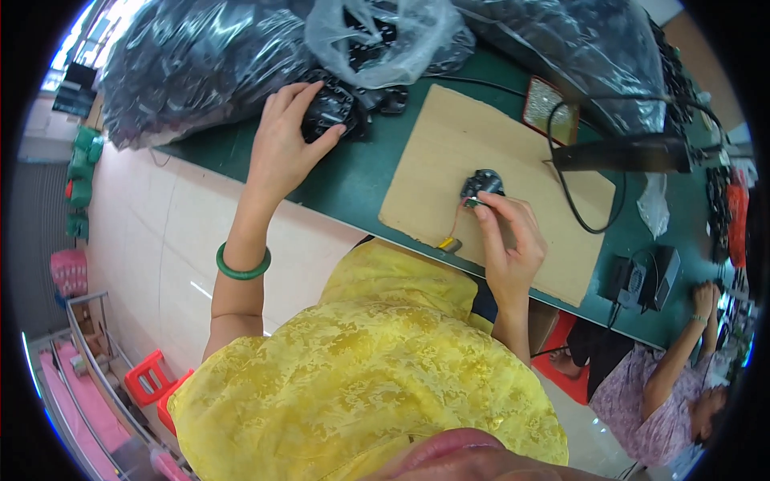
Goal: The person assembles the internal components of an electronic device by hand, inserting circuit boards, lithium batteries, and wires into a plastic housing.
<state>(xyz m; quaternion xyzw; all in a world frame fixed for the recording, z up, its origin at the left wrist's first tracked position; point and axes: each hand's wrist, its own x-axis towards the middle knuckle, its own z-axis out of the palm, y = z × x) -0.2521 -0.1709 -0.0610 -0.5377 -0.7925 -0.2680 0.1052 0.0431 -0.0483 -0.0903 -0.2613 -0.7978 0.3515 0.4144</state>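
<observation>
Over the far edge of the bench, my left hand [285, 140] has its fingers and thumb around a black plastic housing [327, 112], by a heap of similar black parts. My right hand [515, 244] pinches a small green circuit board [472, 203] between thumb and fingertips, above a cardboard sheet [425, 168]. Just beyond those fingertips lies a dark rounded plastic part [483, 181] on the cardboard. Thin reddish wires run from the board toward a small yellow and silver piece [450, 244] at the cardboard's near edge.
A soldering iron stand-like black tool [622, 154] with a looped cable lies at right, beside a shallow reddish tray [550, 108]. Large plastic bags [208, 64] line the back. Black power adapters [642, 276] sit at the bench's right. Another person's hands [704, 301] are farther right.
</observation>
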